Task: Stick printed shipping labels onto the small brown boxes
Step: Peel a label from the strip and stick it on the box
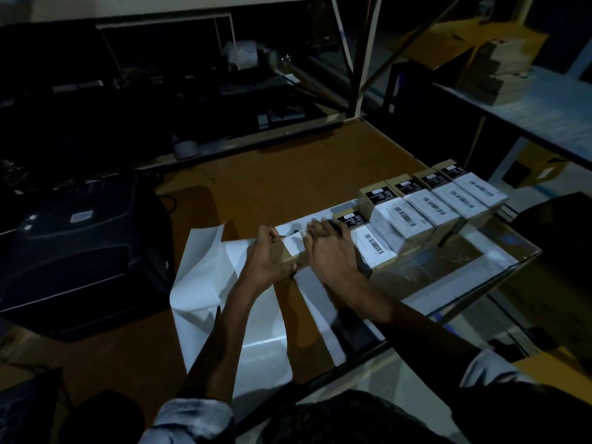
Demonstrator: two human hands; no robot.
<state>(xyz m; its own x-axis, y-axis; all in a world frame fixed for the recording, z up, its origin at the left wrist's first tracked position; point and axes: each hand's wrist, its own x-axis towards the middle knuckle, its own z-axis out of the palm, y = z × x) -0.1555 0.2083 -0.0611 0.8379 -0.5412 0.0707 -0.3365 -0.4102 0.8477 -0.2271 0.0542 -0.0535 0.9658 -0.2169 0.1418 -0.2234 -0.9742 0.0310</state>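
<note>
The room is dark, so the shelves at the back are hard to make out. Both hands sit on 1 small brown box, hiding most of it. The left hand pinches the edge of a white label on the box. The right hand lies flat on top, fingers straight. 5 more labeled boxes stand in a row to the right. 1 black printer sits left. White backing paper lies under the arms.
</note>
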